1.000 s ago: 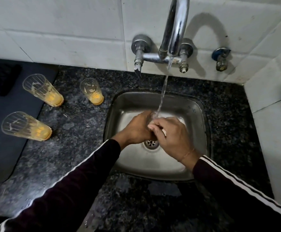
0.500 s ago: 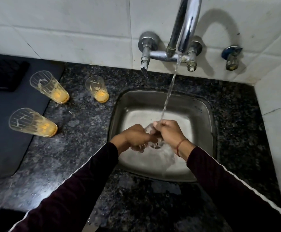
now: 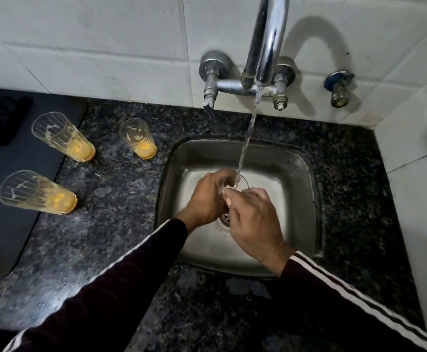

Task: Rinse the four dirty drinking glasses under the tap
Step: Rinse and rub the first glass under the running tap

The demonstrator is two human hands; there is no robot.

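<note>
Over the steel sink [image 3: 299, 174] my left hand [image 3: 204, 199] grips a clear drinking glass [image 3: 240, 182], mouth up, and the stream from the chrome tap [image 3: 268, 47] falls onto its rim. My right hand [image 3: 253, 222] lies against the glass's near side with fingers curled at it. Most of the glass is hidden by both hands. Three other glasses with orange residue stand on the left: one [image 3: 138, 139] near the sink, one [image 3: 62, 137] further left, and one [image 3: 37, 193] at the front left.
Dark speckled granite counter [image 3: 121, 224] surrounds the sink. A dark mat [image 3: 9, 224] covers the left part, under two of the glasses. White tiled wall behind and on the right. A blue-capped valve [image 3: 338, 87] sits right of the tap.
The glass has come upright under the stream, its rim now showing between my hands. My right hand has shifted lower and nearer to me. The view has moved a little.
</note>
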